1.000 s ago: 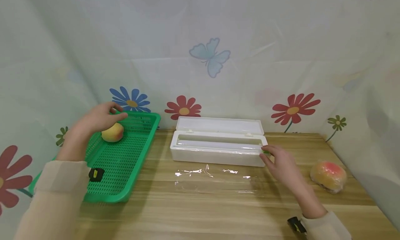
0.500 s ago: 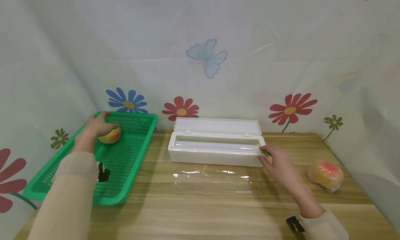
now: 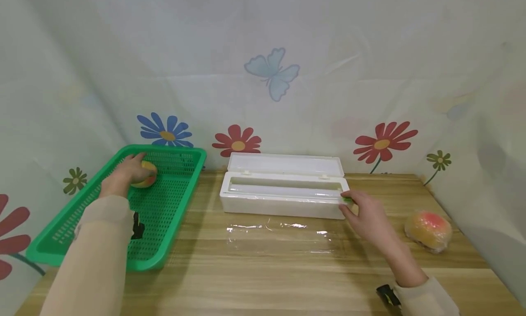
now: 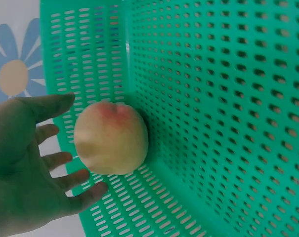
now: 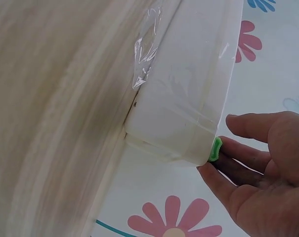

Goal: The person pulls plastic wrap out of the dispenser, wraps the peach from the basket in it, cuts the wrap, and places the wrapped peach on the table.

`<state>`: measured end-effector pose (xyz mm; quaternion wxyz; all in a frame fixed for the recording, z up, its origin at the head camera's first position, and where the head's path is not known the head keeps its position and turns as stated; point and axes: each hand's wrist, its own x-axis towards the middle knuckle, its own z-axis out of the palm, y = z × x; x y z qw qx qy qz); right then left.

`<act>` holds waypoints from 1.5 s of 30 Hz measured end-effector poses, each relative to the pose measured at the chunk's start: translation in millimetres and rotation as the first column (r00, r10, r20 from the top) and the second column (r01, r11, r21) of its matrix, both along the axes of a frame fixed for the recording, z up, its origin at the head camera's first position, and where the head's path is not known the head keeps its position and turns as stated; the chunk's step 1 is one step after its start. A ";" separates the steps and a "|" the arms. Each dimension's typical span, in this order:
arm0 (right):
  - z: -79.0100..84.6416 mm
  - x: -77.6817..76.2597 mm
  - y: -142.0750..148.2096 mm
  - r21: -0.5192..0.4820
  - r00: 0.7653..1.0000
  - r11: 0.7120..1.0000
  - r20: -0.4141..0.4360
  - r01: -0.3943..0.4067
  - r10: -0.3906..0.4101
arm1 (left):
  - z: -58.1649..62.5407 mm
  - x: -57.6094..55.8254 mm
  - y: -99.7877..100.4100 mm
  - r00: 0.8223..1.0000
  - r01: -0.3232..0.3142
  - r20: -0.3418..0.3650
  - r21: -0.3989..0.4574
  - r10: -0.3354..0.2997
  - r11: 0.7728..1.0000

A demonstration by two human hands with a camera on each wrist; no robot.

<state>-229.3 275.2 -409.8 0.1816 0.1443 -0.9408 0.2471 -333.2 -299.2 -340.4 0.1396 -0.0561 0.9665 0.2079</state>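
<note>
Since the peach [image 4: 111, 138] looks light, firm and bruisable, cup it gently by its sides. It's in the far-left corner of the green basket [image 4: 223, 123]. Left hand [image 4: 30, 163] spread wide beside it; right hand [image 3: 370, 220] loose against the green tab [image 5: 216, 149].

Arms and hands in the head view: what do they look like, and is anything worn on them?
The left sleeve and right sleeve are long and plain cream. A small black piece shows at the left one's end; a second black piece, with a yellow-green mark, at the right's. The left hand and right hand wear no gloves.
</note>
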 end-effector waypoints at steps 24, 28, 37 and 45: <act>0.9 -0.2 -2.2 0.003 0.999 1.000 -0.040 -0.024 0.025 | -17.8 3.7 -7.7 0.998 -0.020 -0.057 -0.110 0.013 0.994; 0.3 -0.3 -2.6 0.004 0.999 1.000 -0.045 -0.027 0.027 | -12.0 7.5 -6.6 0.994 0.004 -0.110 -0.119 -0.018 0.993; 0.9 -0.4 -3.3 -0.003 1.000 1.000 -0.019 -0.022 0.022 | 13.8 7.5 9.9 0.972 0.021 -0.232 -0.095 -0.042 0.995; -1.8 -0.5 -1.6 0.000 1.000 1.000 0.002 -0.016 0.016 | 39.2 9.4 42.1 0.930 0.090 -0.345 -0.127 -0.129 0.988</act>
